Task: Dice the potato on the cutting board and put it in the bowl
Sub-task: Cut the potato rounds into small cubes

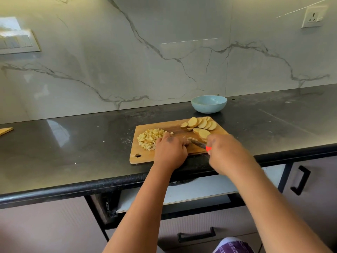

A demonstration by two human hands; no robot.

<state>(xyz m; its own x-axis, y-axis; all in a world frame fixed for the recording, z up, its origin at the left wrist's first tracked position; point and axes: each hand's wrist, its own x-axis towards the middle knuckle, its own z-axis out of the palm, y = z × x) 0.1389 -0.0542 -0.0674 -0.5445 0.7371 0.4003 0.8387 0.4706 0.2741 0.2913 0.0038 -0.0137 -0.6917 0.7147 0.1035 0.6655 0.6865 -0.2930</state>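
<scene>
Gripping a knife [197, 143] by its red-orange handle, the right hand [221, 149] holds the dark blade low over the cutting board [145, 157], its tip pointing left and away toward the left hand [170, 149]. The left hand is curled, knuckles up, fingertips pressing down a small stack of potato strips [191, 139] just ahead of the blade. The strips lie between the two hands, and the blade crosses them roughly at right angles, so the next cut, I judge, falls right beside the left fingertips; the left hand is the nearer guard and needs to creep back.

To the left of that hand sits a loose heap of diced potato [150, 138], pale yellow, blocky, matte. Behind the right hand, uncut potato slices [202, 125] fan out, round, thin, skin-edged. The board is warm brown wood, rectangular, with a hanging hole at its near left corner, and lies on a glossy black worktop [73, 143]. The bowl [209, 104], pale blue, smooth and apparently empty, stands beyond the board's far right corner, against a veined marble wall [164, 52].
</scene>
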